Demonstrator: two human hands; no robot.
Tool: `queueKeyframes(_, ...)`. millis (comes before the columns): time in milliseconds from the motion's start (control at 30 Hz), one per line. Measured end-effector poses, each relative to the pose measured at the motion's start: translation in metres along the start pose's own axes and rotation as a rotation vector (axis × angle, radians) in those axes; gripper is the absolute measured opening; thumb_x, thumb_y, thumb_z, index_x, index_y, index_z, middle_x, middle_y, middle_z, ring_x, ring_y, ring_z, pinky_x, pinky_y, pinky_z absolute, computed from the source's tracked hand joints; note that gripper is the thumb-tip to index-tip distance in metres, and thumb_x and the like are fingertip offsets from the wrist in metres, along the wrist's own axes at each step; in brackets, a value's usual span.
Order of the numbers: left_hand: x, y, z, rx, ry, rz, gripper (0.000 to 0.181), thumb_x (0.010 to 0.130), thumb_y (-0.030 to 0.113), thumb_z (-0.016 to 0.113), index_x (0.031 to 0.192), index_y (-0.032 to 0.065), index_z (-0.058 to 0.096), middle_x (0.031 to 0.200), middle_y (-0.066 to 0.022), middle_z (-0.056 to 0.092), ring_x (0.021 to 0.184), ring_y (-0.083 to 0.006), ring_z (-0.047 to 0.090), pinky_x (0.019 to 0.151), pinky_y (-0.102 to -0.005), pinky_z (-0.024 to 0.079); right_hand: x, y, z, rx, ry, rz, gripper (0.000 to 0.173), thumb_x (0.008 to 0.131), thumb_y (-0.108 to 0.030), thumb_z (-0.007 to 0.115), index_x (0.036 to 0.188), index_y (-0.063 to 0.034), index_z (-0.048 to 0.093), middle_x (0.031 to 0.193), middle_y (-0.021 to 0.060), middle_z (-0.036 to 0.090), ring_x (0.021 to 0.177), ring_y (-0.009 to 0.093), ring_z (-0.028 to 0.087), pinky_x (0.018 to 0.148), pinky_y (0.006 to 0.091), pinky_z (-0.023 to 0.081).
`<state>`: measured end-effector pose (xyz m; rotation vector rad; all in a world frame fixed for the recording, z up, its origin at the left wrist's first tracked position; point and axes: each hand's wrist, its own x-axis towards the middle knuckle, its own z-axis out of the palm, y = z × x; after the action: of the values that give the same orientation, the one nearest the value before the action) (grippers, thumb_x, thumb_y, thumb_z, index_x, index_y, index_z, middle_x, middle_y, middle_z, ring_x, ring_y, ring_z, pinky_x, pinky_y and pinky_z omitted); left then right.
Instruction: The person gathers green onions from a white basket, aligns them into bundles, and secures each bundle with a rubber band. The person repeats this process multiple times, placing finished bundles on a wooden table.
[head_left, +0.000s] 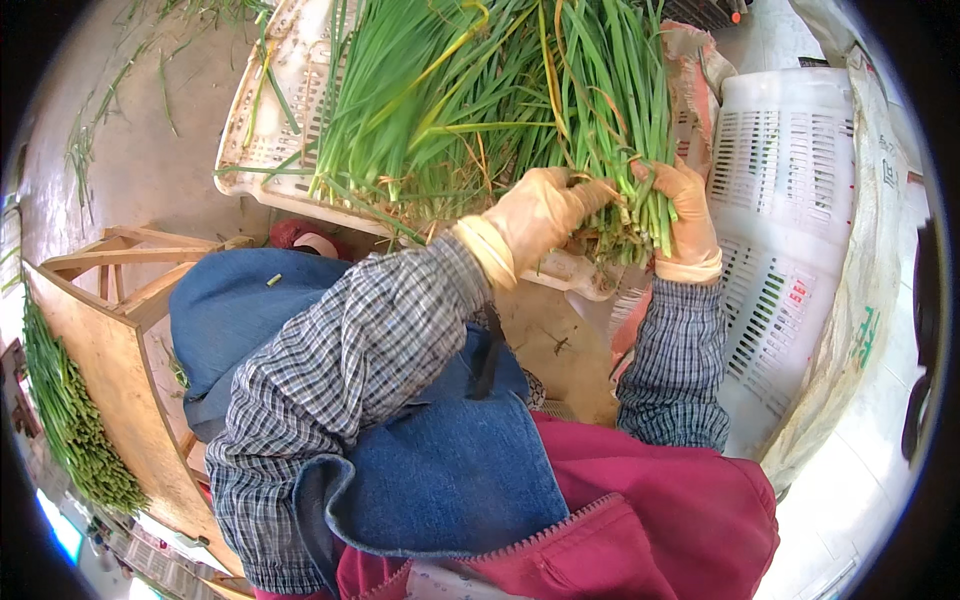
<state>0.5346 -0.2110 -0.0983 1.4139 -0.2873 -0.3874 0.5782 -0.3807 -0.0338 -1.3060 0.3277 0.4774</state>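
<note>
Leafy green stalks that look like garlic chives (420, 97) lie in a thick heap on a white slotted plastic crate (259, 154), their cut ends towards me. My right hand (686, 214), in a thin orange rubber glove, grips a bunch of stalks (637, 202) near the lower ends, thumb and fingers around its right side. My left hand (546, 214), gloved alike, closes its fingertips on the same bunch from the left, among dry brown leaf bits. The bunch partly hides the fingertips of both hands.
A white slotted basket (784, 165) stands at right beside a woven sack (874, 262). At left is a wooden stand (90, 330), with trimmed green bundles (75, 420) beyond it. Loose leaves (82, 146) litter the floor. My denim-covered knee (240, 315) is below the crate.
</note>
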Motion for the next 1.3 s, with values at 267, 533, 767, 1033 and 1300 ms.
queueKeyframes(267, -0.073, 0.093, -0.007, -0.501, 0.381, -0.173, 0.044, 0.090, 0.010, 0.053, 0.129, -0.0039, 0.039, 0.106, -0.0082, 0.057, 0.079, -0.0078, 0.054, 0.065, -0.0165, 0.046, -0.065, -0.006, 0.098, -0.039, -0.123, -0.384, 0.049, 0.077, 0.003, 0.060, 0.123, 0.0011, 0.043, 0.105, 0.0118, 0.061, 0.088, 0.017, 0.061, 0.079, 0.0278, 0.050)
queueKeyframes(533, -0.344, 0.115, -0.030, 0.037, 1.294, 0.353, 0.044, 0.085, 0.022, 0.061, 0.122, 0.0033, 0.047, 0.109, -0.0093, 0.058, 0.095, -0.0207, 0.057, 0.077, -0.0347, 0.048, -0.117, 0.043, 0.296, 0.127, -0.984, -0.811, 0.092, 0.065, -0.007, 0.062, 0.140, 0.0056, 0.010, 0.134, 0.0244, 0.036, 0.125, 0.032, 0.038, 0.105, 0.0349, 0.030)
queueKeyframes(767, -0.478, 0.120, 0.037, 0.536, 2.072, -0.041, 0.037, 0.088, 0.012, 0.054, 0.122, -0.0023, 0.048, 0.113, -0.0133, 0.055, 0.099, -0.0235, 0.055, 0.084, -0.0335, 0.045, -0.243, 0.153, 0.394, 0.347, -1.599, 0.150, 0.078, 0.066, -0.005, 0.066, 0.135, 0.0016, 0.030, 0.119, 0.0156, 0.054, 0.108, 0.020, 0.051, 0.095, 0.0309, 0.039)
queueKeyframes(1033, -0.489, 0.092, 0.087, -0.194, 2.059, -0.348, 0.048, 0.087, 0.014, 0.056, 0.128, -0.0060, 0.043, 0.112, -0.0125, 0.059, 0.098, -0.0176, 0.056, 0.085, -0.0285, 0.044, -0.265, 0.269, 0.363, 0.052, -1.345, 1.180, 0.036, 0.078, -0.003, 0.049, 0.113, 0.0016, 0.052, 0.099, 0.0137, 0.062, 0.079, 0.023, 0.064, 0.071, 0.0340, 0.054)
queueKeyframes(1300, -0.538, 0.080, 0.115, -0.256, 2.123, -0.391, 0.047, 0.085, 0.019, 0.061, 0.122, -0.0084, 0.049, 0.113, -0.0157, 0.059, 0.101, -0.0175, 0.056, 0.089, -0.0272, 0.042, -0.234, 0.275, 0.348, 0.032, -1.318, 1.489, 0.043, 0.073, -0.009, 0.054, 0.111, 0.0093, 0.052, 0.099, 0.0208, 0.062, 0.084, 0.031, 0.063, 0.076, 0.0405, 0.055)
